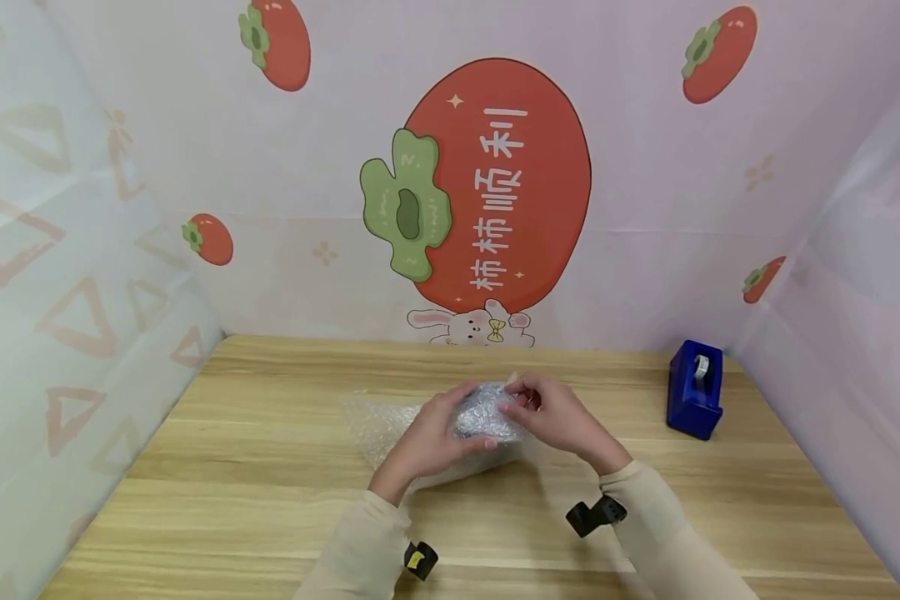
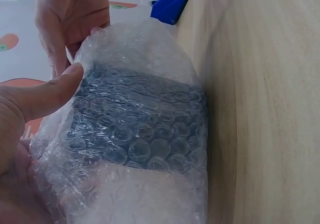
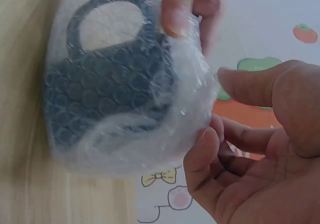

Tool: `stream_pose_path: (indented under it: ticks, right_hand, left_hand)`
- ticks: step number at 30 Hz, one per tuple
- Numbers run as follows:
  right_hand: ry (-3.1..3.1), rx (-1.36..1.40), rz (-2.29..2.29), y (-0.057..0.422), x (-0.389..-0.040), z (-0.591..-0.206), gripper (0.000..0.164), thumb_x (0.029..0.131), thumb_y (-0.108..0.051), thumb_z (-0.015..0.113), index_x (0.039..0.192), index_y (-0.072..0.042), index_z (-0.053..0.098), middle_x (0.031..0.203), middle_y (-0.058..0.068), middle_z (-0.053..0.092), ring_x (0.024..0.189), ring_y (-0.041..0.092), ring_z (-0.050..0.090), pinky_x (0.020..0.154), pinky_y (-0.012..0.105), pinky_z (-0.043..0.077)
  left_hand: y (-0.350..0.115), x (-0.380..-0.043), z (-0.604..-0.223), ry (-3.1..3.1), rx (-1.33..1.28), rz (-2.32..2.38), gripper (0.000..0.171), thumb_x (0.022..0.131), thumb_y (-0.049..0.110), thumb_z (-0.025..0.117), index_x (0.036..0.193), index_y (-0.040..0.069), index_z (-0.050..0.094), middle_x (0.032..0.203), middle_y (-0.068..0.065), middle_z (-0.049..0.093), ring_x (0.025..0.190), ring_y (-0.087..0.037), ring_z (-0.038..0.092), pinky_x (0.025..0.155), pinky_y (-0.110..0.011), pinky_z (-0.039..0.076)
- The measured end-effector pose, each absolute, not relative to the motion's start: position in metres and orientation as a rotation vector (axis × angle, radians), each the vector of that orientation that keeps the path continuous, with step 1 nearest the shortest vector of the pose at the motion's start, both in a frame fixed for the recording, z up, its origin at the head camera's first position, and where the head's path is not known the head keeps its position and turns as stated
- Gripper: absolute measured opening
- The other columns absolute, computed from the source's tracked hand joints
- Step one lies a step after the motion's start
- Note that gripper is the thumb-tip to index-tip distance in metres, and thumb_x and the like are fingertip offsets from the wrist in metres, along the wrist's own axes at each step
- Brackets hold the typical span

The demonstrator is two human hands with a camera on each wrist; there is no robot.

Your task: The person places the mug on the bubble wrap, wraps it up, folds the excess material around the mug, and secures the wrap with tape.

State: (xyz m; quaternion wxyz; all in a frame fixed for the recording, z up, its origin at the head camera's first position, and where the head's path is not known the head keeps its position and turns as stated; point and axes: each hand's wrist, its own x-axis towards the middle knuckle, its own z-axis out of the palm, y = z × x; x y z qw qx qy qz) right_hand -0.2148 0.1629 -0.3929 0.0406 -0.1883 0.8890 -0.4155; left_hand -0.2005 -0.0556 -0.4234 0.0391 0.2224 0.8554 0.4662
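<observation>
Right wrist view: inside bubble wrap (image 3: 185, 121) between both grips, a dark object (image 3: 105, 88) with its looped handle (image 3: 73, 36); in left wrist view, dark band only. In head view, clasped by left hand (image 1: 435, 433), wrap edge pinched by right hand (image 1: 558, 412); right of that grip, blue tape dispenser (image 1: 693, 396).

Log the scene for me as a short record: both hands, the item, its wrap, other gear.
Left hand: holds the wrapped bundle, thumb and fingers around it
Right hand: pinches the wrap's edge
Item: dark object with a loop handle; exact identity unclear
Wrap: bubble wrap, around the item, with a loose stretch beyond the left hand
Other gear: blue tape dispenser, apart from both hands
</observation>
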Motion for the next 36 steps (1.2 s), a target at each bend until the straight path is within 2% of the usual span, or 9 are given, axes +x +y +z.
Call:
stream_pose_path:
  ticks: [4, 6, 9, 13, 19, 22, 27, 30, 36]
  right_hand:
    - [2.718, -0.622, -1.236, 0.170, -0.224, -0.390, 0.019, 0.095, -0.009, 0.069, 0.111, 0.002, 0.071, 0.091, 0.006, 0.062, 0.084, 0.022, 0.056, 0.072, 0.034, 0.050]
    - [2.749, -0.676, -1.201, 0.172, -0.229, -0.390, 0.023, 0.094, -0.007, 0.070, 0.115, 0.003, 0.069, 0.099, 0.011, 0.064, 0.091, 0.027, 0.058, 0.077, 0.040, 0.053]
    - [2.753, -0.768, -1.142, 0.172, -0.235, -0.392, 0.036, 0.094, -0.006, 0.071, 0.128, 0.003, 0.064, 0.123, 0.020, 0.061, 0.113, 0.037, 0.058, 0.088, 0.049, 0.055]
    - [2.702, -0.822, -1.069, 0.172, -0.238, -0.395, 0.040, 0.096, -0.007, 0.068, 0.135, 0.001, 0.062, 0.139, 0.019, 0.057, 0.127, 0.039, 0.053, 0.095, 0.052, 0.052]
    - [2.683, -0.804, -1.093, 0.170, -0.238, -0.398, 0.028, 0.096, -0.007, 0.068, 0.123, 0.000, 0.069, 0.121, 0.012, 0.068, 0.115, 0.032, 0.060, 0.096, 0.056, 0.050]
    - [2.689, -0.783, -1.102, 0.170, -0.237, -0.398, 0.026, 0.093, -0.007, 0.070, 0.118, -0.001, 0.070, 0.111, 0.007, 0.069, 0.105, 0.026, 0.061, 0.092, 0.053, 0.051]
    - [2.685, -0.769, -1.063, 0.171, -0.233, -0.395, 0.046, 0.091, -0.008, 0.071, 0.135, -0.002, 0.061, 0.104, 0.005, 0.067, 0.092, 0.020, 0.060, 0.076, 0.036, 0.054]
    - [2.686, -0.788, -1.025, 0.171, -0.232, -0.393, 0.049, 0.090, -0.009, 0.070, 0.137, -0.001, 0.061, 0.107, 0.007, 0.067, 0.088, 0.019, 0.059, 0.071, 0.032, 0.053]
    - [2.685, -0.716, -1.023, 0.174, -0.228, -0.393, 0.034, 0.089, -0.015, 0.073, 0.121, -0.004, 0.070, 0.096, 0.003, 0.067, 0.080, 0.016, 0.058, 0.066, 0.032, 0.052]
  left_hand:
    - [-0.054, -0.201, -0.424, 2.627, 0.647, 1.422, 0.080, 0.085, 0.028, 0.084, 0.149, 0.000, 0.045, 0.147, -0.021, 0.049, 0.134, -0.037, 0.048, 0.110, -0.055, 0.039]
    - [-0.054, -0.201, -0.424, 2.627, 0.642, 1.415, 0.080, 0.085, 0.027, 0.084, 0.149, 0.001, 0.045, 0.147, -0.021, 0.049, 0.135, -0.038, 0.047, 0.110, -0.056, 0.038]
    - [-0.055, -0.202, -0.425, 2.624, 0.642, 1.405, 0.079, 0.085, 0.027, 0.084, 0.150, 0.002, 0.046, 0.147, -0.021, 0.050, 0.135, -0.039, 0.046, 0.110, -0.056, 0.038]
    - [-0.056, -0.202, -0.426, 2.624, 0.651, 1.390, 0.079, 0.085, 0.028, 0.085, 0.150, 0.004, 0.047, 0.147, -0.019, 0.049, 0.135, -0.038, 0.046, 0.109, -0.056, 0.038]
    - [-0.058, -0.201, -0.422, 2.773, 0.653, 1.309, 0.078, 0.079, 0.029, 0.089, 0.145, 0.008, 0.053, 0.145, -0.014, 0.052, 0.136, -0.038, 0.043, 0.109, -0.058, 0.037]
    - [-0.058, -0.199, -0.417, 2.869, 0.637, 1.276, 0.073, 0.073, 0.027, 0.093, 0.135, 0.012, 0.058, 0.139, -0.012, 0.055, 0.132, -0.036, 0.044, 0.109, -0.056, 0.036]
    - [-0.056, -0.193, -0.408, 3.066, 0.646, 1.105, 0.047, 0.067, 0.030, 0.097, 0.103, 0.020, 0.068, 0.117, -0.004, 0.055, 0.117, -0.031, 0.047, 0.102, -0.051, 0.038]
    - [-0.055, -0.190, -0.403, 3.176, 0.650, 0.934, 0.034, 0.067, 0.034, 0.096, 0.092, 0.023, 0.076, 0.106, 0.001, 0.053, 0.108, -0.026, 0.046, 0.095, -0.047, 0.038]
    - [-0.051, -0.180, -0.392, 3.238, 0.656, 0.631, 0.028, 0.074, 0.033, 0.092, 0.098, 0.022, 0.083, 0.094, 0.005, 0.057, 0.096, -0.021, 0.046, 0.085, -0.040, 0.038]
